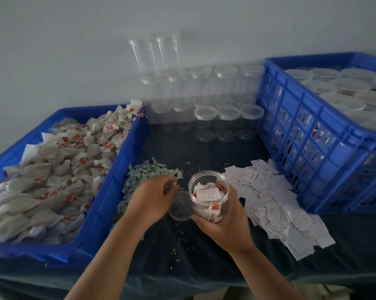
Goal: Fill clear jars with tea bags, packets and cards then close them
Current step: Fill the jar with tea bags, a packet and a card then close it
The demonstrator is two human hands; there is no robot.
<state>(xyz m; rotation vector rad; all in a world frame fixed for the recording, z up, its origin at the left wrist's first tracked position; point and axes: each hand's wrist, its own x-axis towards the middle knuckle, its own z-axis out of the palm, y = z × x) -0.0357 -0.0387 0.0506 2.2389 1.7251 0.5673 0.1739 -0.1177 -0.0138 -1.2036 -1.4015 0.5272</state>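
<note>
My right hand (228, 221) grips an open clear jar (208, 195) tilted toward me, with tea bags and a white card with red print inside. My left hand (154, 198) hovers over the near edge of a heap of small green packets (143, 176), fingers curled at its tip; a motion blur hides whether it pinches a packet. A clear lid (180, 206) lies on the dark cloth between my hands. Tea bags with red tags fill the blue bin (117, 169) on the left. White cards (271, 202) are spread out on the right.
Empty clear jars with lids (206, 113) stand stacked against the wall at the back centre. A tall blue crate (302, 131) holding closed jars stands at the right. Loose grains are scattered on the dark tablecloth (182, 245).
</note>
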